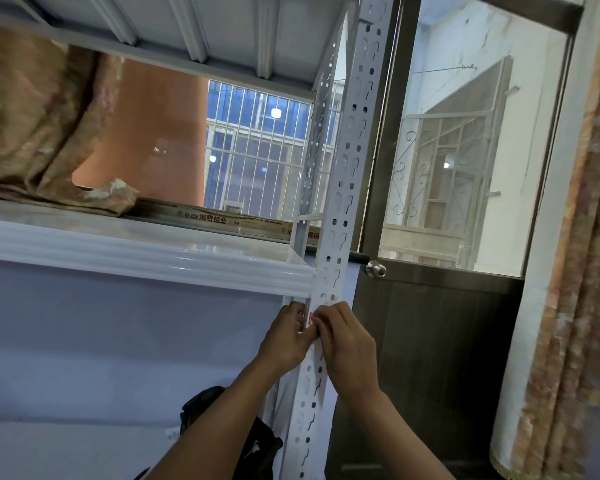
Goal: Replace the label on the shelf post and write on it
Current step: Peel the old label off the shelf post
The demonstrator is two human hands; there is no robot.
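Both hands meet on the shelf post (340, 202), just under the near edge of the white shelf (146, 251). The left hand (286, 336) has its fingers curled round the post's left edge. The right hand (347, 348) is bunched, fingertips pinching at the small label (311, 319), a scrap of white and red showing between the two thumbs. I cannot tell whether it is the old one coming off or a new one going on.

The post is punched with holes and slots, so my guess is the sticker bridges gaps and grips unevenly. If it is pulled fast or at a sharp angle it may tear and leave a strip behind. If it is pressed down skewed it could crease over a slot, leaving poor ground for writing. The door (430, 358) stands close on the right, so there is little elbow room.
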